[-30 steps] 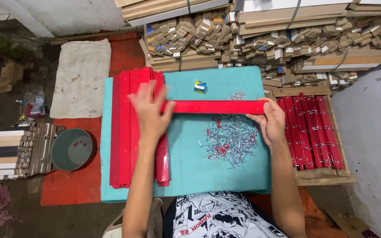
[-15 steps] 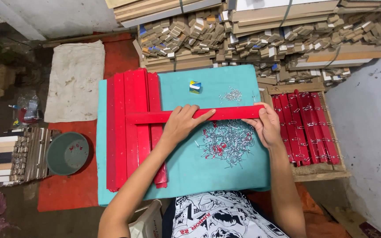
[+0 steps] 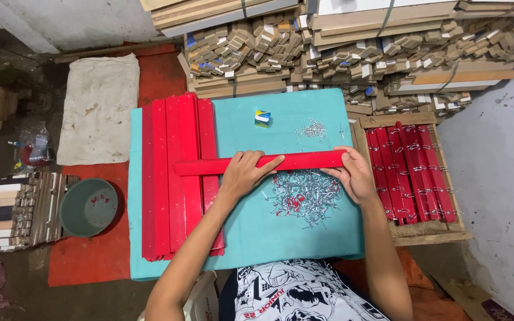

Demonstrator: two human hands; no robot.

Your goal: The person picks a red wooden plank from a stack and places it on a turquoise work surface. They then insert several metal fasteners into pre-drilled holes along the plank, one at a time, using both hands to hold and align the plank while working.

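Hands on the red strip [image 3: 304,161], which lies crosswise on the teal worktop [image 3: 251,238], its left end overlapping the stack of red strips [image 3: 176,178] along the worktop's left side. My left hand [image 3: 244,173] lies flat over the strip near its middle, fingers spread and reaching across it toward the right, palm pressing down. My right hand [image 3: 352,175] takes the strip's right end, grip closed on it with fingers curled over the far edge and thumb on the near side. Pile of small silver metal clips [image 3: 301,196] sits on the worktop just near of the strip, between my two hands, with some red bits mixed in. Smaller scatter of clips [image 3: 313,128] lies farther off, beside a small blue, yellow and white box [image 3: 262,118]. Right of the worktop, a wooden crate [image 3: 429,229] holds more red strips with clips [image 3: 408,172] fitted. Left of the worktop: grey-green bowl [image 3: 87,207] on a red floor mat [image 3: 90,261], and a dirty white cloth [image 3: 99,110] beyond it. Stacked wooden offcuts [image 3: 328,53] fill the far side.
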